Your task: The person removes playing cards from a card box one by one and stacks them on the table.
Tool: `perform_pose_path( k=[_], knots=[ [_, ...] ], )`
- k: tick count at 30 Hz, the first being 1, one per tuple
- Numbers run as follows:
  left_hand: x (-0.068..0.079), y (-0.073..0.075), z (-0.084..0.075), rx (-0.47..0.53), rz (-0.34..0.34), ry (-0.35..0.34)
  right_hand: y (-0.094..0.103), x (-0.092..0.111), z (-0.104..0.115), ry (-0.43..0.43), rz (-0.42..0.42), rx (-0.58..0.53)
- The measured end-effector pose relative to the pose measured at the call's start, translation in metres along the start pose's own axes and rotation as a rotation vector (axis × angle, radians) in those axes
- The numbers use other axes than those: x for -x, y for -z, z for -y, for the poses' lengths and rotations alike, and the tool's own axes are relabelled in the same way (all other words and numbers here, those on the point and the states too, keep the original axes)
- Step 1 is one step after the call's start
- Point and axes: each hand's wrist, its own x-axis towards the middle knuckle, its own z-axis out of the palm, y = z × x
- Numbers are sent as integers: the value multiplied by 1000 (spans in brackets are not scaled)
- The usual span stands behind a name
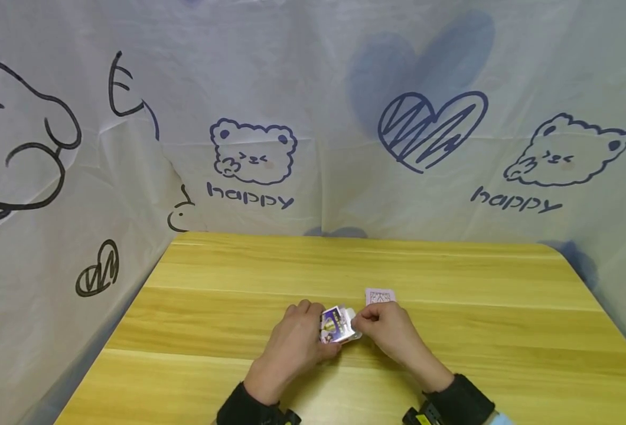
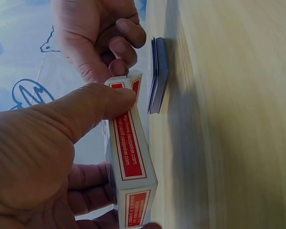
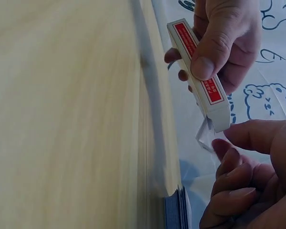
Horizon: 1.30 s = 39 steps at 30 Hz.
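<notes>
A small playing-card box [image 1: 336,324], white with red side panels and a coloured front, is gripped by my left hand [image 1: 295,337] above the table. In the left wrist view, the thumb presses on the narrow printed side of the card box [image 2: 130,143]. My right hand [image 1: 390,330] is at the box's open end, pinching the end flap [image 3: 206,136] between thumb and index finger; its other fingers are curled. A deck of playing cards [image 1: 380,295] lies face down just beyond the right hand, partly hidden by it in the head view.
The wooden table [image 1: 228,265] extends to a white cloth backdrop [image 1: 323,118] with drawn bears and hearts. Another cloth wall [image 1: 36,248] stands along the left side. Black bands [image 1: 459,401] wrap both wrists.
</notes>
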Motion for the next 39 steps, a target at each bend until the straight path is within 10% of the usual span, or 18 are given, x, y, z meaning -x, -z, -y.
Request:
perform_pose_path(
  k=[22, 39],
  knots=[
    [-1, 0, -2, -41, -13, -68, -1, 0, 2, -87, 44, 33],
    [0, 2, -2, -18, 31, -51, 4, 0, -5, -92, 173, -197]
  ],
)
